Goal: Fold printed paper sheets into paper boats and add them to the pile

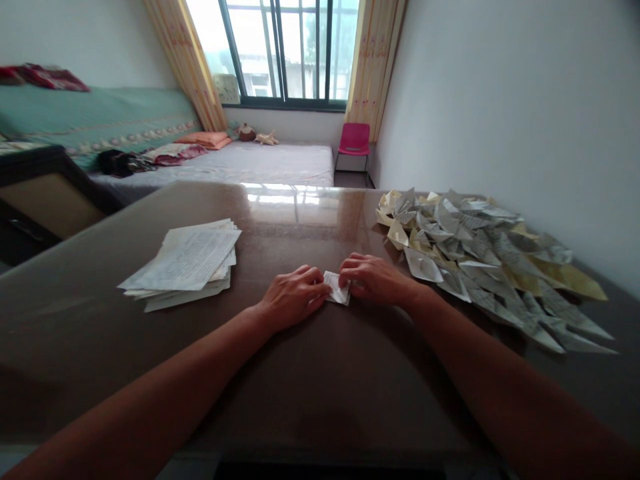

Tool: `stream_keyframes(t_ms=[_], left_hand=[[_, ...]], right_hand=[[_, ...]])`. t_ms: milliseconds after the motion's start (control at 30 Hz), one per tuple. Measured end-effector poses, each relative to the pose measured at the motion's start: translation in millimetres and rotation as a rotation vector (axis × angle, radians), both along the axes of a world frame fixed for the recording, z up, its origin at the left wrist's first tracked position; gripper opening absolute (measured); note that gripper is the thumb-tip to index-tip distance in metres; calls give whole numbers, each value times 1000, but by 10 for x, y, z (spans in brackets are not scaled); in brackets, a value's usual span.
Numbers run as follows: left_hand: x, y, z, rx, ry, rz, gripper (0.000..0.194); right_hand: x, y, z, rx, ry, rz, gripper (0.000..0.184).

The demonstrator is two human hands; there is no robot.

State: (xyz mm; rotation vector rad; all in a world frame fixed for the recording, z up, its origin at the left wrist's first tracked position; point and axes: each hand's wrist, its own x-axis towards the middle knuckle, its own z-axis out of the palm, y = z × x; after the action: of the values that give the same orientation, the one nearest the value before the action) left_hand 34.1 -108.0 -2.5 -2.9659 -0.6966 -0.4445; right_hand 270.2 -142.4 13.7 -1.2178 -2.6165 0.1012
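Note:
A small folded piece of paper (337,291) lies on the brown table between my two hands. My left hand (296,293) closes on its left edge, with the fingertips pressed to the paper. From the other side, my right hand (371,277) grips the right edge with bent fingers. The undersides of the fingers are hidden. Right of my right hand spreads a big pile of folded paper boats (465,233), white, grey and yellowish. Further left is a loose stack of written paper sheets (187,260).
The glossy table (280,233) reflects the window (290,53). Beyond its far edge are a bed (280,160) and a pink chair (354,140). A white wall (500,100) runs along the right side. A dark wooden cabinet (45,193) stands at the left.

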Motion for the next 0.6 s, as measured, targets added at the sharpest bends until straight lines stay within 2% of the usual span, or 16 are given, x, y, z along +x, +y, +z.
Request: stream_keyframes(t_ms=[367,600], left_hand=[[-25,23,-21,-29,-6,12,28],[11,79,-53,-26,-15,-166,33]], right_hand=[[69,37,4,-85,26,-46,16],[81,46,0,-73,34,-50,18]])
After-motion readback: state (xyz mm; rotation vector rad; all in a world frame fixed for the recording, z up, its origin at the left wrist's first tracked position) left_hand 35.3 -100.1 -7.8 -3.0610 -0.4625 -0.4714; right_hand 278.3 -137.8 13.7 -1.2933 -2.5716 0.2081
